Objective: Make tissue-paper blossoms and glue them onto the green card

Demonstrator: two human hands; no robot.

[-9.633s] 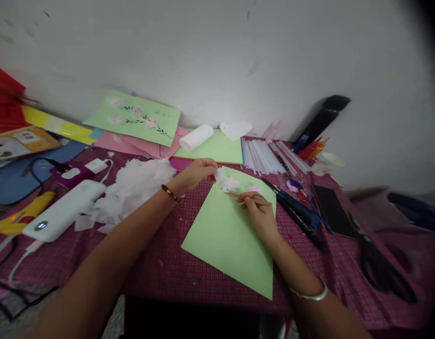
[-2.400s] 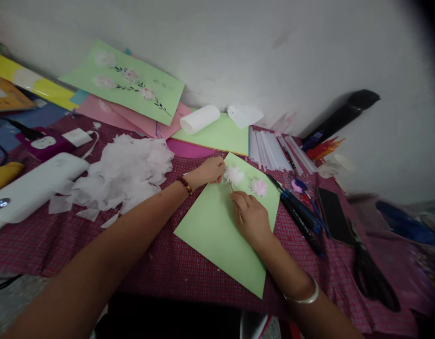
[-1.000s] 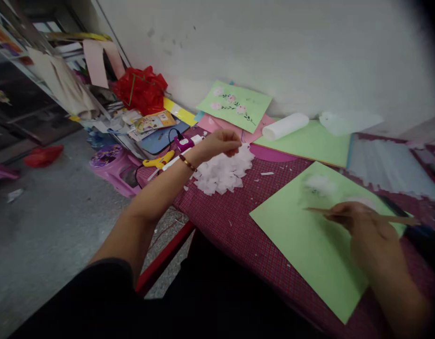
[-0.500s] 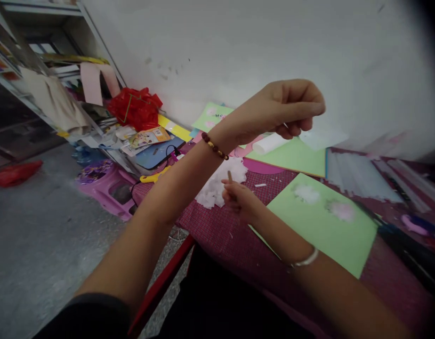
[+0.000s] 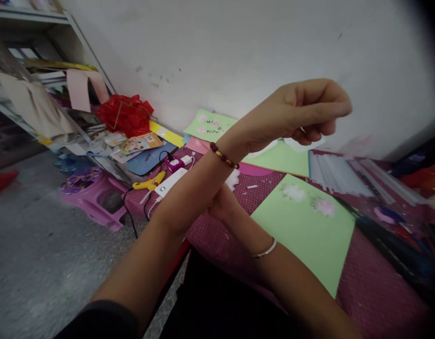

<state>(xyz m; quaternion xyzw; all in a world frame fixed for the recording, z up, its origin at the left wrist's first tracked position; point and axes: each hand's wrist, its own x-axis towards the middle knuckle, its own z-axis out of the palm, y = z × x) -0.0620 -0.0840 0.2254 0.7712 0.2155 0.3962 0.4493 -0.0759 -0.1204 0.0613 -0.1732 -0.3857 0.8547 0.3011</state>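
Note:
My left hand [image 5: 302, 110] is raised above the table with its fingers curled in; a tiny white speck shows under them, too small to name. Its forearm crosses in front of my right hand [image 5: 222, 207], which lies low near the table's left edge with its fingers hidden. To the right, flat on the red checked cloth [image 5: 373, 292], is a light green sheet [image 5: 304, 230]. A white tissue tuft [image 5: 291, 191] and a pink tuft [image 5: 322, 206] sit near its far edge. A bit of the white tissue pile [image 5: 234, 179] shows behind my left wrist.
A white power bank [image 5: 170, 181], a yellow glue gun [image 5: 150, 181] and a purple charger [image 5: 175, 164] sit at the table's left end. White sticks [image 5: 339, 169] and dark pens [image 5: 390, 240] lie at the right. A decorated green card [image 5: 208, 126] leans on the wall. A purple stool [image 5: 93, 202] stands on the floor.
My left hand left the green sheet, went to the tissue pile, then rose high. My right hand, holding a thin stick earlier, moved left off the sheet and under my left forearm.

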